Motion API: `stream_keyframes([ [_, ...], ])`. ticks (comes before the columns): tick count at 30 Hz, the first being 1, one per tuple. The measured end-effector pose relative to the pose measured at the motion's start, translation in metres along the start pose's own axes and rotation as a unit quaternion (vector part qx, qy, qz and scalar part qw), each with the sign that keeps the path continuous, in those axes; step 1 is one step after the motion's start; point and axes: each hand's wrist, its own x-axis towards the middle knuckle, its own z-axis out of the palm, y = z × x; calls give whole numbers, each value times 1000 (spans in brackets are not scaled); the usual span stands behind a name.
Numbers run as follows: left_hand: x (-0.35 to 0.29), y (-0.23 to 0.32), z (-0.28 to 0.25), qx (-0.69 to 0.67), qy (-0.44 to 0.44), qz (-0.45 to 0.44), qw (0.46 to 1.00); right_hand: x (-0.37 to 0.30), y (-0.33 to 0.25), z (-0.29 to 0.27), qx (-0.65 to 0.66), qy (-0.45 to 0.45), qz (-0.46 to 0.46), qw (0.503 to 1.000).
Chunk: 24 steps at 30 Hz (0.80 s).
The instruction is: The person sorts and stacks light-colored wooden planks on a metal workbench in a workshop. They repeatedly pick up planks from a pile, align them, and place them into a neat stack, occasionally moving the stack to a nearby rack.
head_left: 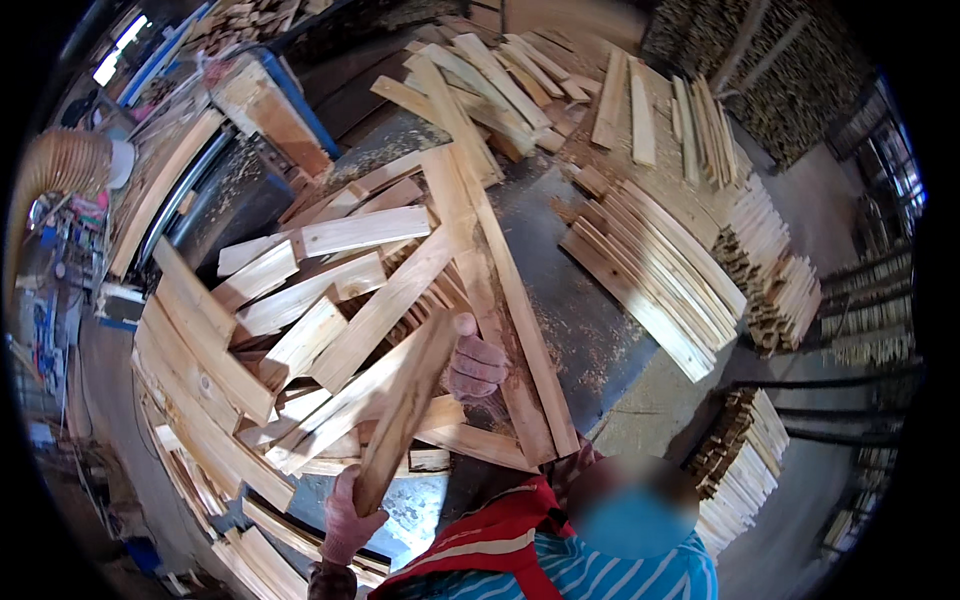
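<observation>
**Rough plank (405,415) held slantwise in two gloved hands**

The plank is held above the near left part of the worktop (590,330), its lower end toward the near edge. That end is gripped by the left hand (350,518), thumb and fingers closed around it. By the right hand (476,365) the right side is pinched near the far end, thumb uppermost and fingers curled; their hold underneath cannot be told. Beyond the plank, short boards (340,275) are heaped toward the worktop's left edge; thin strips (655,265) are laid across its right edge.

The wood is judged stiff and fairly light, not fragile, with a dry, splintery surface unlikely to slip. It is best taken by its long edges near both ends, so that tipping is prevented.
</observation>
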Motion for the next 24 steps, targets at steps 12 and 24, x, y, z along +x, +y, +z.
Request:
stream_keyframes([
  [12,60,23,4,-437,323,10,840,117,27,26,-571,330,10,751],
  [24,32,-21,-6,-459,398,-100,788,190,162,-49,-950,37,15,311],
])
